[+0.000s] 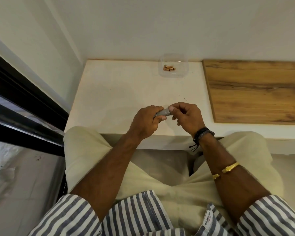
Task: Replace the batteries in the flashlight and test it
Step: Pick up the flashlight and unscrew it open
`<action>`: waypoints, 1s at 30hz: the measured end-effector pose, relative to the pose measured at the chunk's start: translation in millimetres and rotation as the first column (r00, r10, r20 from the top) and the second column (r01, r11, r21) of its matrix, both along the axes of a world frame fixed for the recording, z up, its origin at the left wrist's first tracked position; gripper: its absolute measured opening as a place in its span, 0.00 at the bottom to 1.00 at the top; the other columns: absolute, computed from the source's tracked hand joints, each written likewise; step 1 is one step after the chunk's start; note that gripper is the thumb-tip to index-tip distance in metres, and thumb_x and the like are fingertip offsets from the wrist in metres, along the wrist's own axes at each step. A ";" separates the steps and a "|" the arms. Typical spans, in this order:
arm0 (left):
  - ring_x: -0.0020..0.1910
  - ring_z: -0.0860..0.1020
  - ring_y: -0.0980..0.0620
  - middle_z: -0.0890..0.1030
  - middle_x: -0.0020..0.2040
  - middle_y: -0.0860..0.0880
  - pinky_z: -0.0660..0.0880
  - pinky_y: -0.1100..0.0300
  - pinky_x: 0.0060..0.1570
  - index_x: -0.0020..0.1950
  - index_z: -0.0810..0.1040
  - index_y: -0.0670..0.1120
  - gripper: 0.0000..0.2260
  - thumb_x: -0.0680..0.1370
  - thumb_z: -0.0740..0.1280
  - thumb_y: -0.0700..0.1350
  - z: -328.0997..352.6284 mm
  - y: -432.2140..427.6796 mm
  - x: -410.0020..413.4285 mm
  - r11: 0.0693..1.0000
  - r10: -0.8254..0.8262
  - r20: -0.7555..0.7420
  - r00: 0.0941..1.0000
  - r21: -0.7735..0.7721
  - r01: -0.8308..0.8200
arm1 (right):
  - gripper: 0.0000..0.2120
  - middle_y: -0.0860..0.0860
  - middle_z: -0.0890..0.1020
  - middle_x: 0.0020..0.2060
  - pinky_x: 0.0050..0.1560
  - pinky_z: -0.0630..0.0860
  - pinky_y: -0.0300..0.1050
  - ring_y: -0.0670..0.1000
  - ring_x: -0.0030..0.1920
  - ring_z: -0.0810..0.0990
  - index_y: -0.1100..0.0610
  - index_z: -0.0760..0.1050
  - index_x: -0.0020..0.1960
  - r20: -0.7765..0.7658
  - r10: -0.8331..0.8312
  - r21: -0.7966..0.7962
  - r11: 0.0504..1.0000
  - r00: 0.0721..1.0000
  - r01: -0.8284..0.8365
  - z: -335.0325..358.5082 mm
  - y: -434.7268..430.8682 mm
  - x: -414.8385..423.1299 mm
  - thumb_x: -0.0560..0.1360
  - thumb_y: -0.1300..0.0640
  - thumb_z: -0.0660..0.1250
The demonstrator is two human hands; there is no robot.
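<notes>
A small grey flashlight (162, 113) is held level above the near part of the white table (119, 92). My left hand (146, 122) grips its body, and most of the body is hidden in that fist. My right hand (186, 114) pinches the flashlight's right end between thumb and forefinger. At the back of the table a clear plastic tub (184, 72) holds several copper-coloured batteries (169, 68).
A wooden board (255, 91) lies on the table's right side. A white wall runs behind the table. To the left stands a black-framed glass pane (24, 106). My knees in pale trousers sit at the table's front edge.
</notes>
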State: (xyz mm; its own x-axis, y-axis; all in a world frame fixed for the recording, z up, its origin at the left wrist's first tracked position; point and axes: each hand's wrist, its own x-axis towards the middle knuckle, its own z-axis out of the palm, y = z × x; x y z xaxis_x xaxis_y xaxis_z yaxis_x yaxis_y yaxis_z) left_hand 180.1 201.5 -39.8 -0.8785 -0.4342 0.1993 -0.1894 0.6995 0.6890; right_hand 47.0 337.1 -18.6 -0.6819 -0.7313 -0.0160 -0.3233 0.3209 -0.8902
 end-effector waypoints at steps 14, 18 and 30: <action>0.40 0.78 0.46 0.83 0.43 0.44 0.78 0.46 0.43 0.56 0.81 0.42 0.12 0.80 0.67 0.49 1.7 0.4 0.2 1.000 -0.010 -0.008 1.000 -0.003 0.010 | 0.18 0.48 0.86 0.40 0.31 0.79 0.38 0.45 0.36 0.85 0.54 0.84 0.50 0.062 -0.048 0.056 0.997 0.997 0.044 2.0 -1.8 0.8 0.78 0.40 0.68; 0.39 0.78 0.46 0.83 0.42 0.45 0.78 0.45 0.43 0.55 0.81 0.43 0.13 0.79 0.66 0.51 -0.7 -0.4 -0.4 1.000 -0.012 0.005 1.000 0.006 0.012 | 0.12 0.50 0.85 0.37 0.33 0.80 0.39 0.43 0.33 0.83 0.58 0.85 0.52 -0.002 -0.004 0.031 1.000 1.000 0.004 -0.1 -0.1 -2.3 0.79 0.50 0.69; 0.40 0.80 0.46 0.84 0.44 0.44 0.79 0.46 0.43 0.57 0.81 0.42 0.13 0.79 0.66 0.50 -0.8 -0.9 -0.4 1.000 -0.008 -0.032 0.999 0.009 0.008 | 0.18 0.50 0.85 0.53 0.43 0.84 0.42 0.47 0.46 0.86 0.50 0.79 0.63 0.117 -0.004 0.011 1.000 0.993 0.002 2.6 -2.5 1.4 0.76 0.45 0.73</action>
State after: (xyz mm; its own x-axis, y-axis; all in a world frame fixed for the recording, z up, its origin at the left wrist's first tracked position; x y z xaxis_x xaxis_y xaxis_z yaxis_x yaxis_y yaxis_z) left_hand 179.7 200.6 -40.6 -0.8753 -0.4292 0.2230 -0.1620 0.6946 0.7009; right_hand 48.3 334.6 -15.9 -0.6769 -0.7287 -0.1042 -0.2158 0.3318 -0.9183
